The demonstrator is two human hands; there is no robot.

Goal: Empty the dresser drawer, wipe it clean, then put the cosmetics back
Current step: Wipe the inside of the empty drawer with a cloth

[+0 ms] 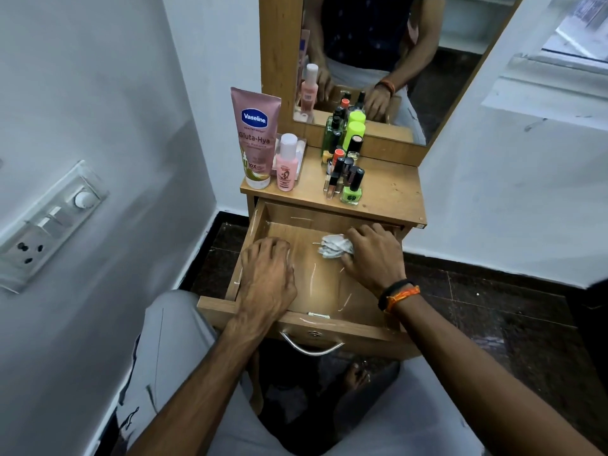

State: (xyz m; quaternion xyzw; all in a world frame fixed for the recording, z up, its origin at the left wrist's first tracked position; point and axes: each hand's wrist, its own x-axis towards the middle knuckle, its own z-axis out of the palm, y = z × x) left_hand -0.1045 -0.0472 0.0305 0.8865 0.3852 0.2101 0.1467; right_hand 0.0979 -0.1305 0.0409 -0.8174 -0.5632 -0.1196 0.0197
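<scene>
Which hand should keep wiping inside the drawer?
The right hand, probably: it already holds the white cloth on the drawer floor. The left hand holds nothing and rests at the drawer's left side.

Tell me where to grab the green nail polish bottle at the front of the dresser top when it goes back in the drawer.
Pinch the black cap of the green bottle from above or from the front. It stands upright at the front of the cluster, so its cap rises free, while other bottles crowd its left and back.
</scene>
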